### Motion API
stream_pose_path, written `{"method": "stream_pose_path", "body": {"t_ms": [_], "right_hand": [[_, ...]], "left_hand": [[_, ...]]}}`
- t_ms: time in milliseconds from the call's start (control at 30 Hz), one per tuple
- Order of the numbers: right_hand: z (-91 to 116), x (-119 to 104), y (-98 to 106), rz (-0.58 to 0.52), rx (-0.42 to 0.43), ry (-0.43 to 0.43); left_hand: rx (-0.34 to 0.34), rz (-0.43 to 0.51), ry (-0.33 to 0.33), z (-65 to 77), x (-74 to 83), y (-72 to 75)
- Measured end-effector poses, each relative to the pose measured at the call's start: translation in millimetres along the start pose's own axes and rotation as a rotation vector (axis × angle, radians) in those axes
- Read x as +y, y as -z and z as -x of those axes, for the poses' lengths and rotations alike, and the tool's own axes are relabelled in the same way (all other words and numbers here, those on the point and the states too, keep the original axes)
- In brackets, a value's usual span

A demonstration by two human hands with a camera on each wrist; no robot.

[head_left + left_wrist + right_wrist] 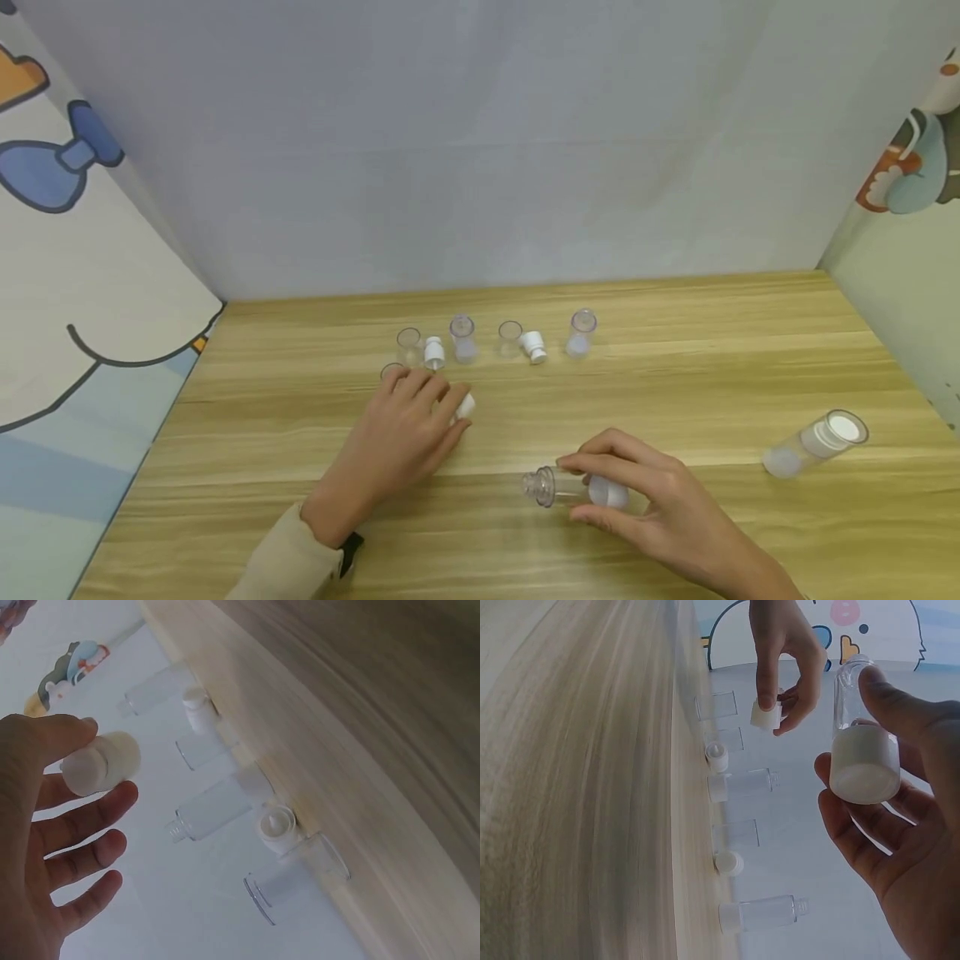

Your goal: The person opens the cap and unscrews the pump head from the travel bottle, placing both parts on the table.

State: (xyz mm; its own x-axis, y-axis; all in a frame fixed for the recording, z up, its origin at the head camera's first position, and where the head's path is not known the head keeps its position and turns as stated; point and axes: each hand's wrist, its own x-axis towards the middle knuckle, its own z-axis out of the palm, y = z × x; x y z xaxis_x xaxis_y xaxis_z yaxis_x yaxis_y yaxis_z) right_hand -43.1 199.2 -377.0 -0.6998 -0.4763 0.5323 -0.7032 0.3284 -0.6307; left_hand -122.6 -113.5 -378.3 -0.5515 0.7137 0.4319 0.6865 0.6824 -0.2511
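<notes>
My left hand pinches a white pump top between thumb and fingers, above the table's middle. In the head view most of that pump top is behind the fingers. My right hand grips a clear bottle with a white base. The bottle lies sideways in the grip, its open-looking threaded neck toward the left hand. A gap separates bottle and pump top. Beyond the left fingers stands a clear cover, partly hidden by them.
Along the back of the wooden table stand two clear bottles, two clear covers and two white pump tops. A covered bottle with a white top stands at the right. A pale backdrop rises behind.
</notes>
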Motion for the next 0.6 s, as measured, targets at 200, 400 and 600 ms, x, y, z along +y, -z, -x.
{"method": "stream_pose_path", "body": {"t_ms": [200, 400, 600], "right_hand": [[-1, 0, 0, 0.009, -0.007, 0.004], [-2, 0, 0, 0.009, -0.022, -0.018], [-3, 0, -1, 0.011, -0.028, -0.026]], "left_hand": [[-0.031, -0.062, -0.008, -4.0, -5.5, -6.4], [-0.076, -0.100, 0.009, -7.2, -12.8, -16.0], [-0.112, -0.124, 0.043, -8.8, -17.9, -25.3]]}}
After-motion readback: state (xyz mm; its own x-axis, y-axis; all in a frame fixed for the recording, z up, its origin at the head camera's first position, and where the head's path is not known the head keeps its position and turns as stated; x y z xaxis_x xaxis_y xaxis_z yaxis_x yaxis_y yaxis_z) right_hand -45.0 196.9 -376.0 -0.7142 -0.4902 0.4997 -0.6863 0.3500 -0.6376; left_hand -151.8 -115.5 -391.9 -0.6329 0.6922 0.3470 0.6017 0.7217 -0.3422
